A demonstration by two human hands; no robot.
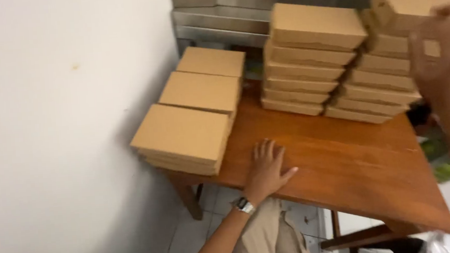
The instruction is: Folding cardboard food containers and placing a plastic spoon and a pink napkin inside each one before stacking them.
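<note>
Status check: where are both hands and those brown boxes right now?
Left hand flat on wooden table, empty. Right hand, blurred, at top box of right stack; grip unclear. Nothing between.

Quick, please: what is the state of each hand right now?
Left hand: open, flat on the table, holding nothing.
Right hand: blurred, at the top box of the right stack; grip cannot be told.

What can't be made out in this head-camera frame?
- Right hand: motion-blurred, so its grip on the top box of the right stack is unclear.
- Right stack: partly covered by that hand.
- Table far corner: cut by the right arm and frame edge.
- Flat box piles: count too fine to tell.
- Left hand rests flat, empty.
</note>
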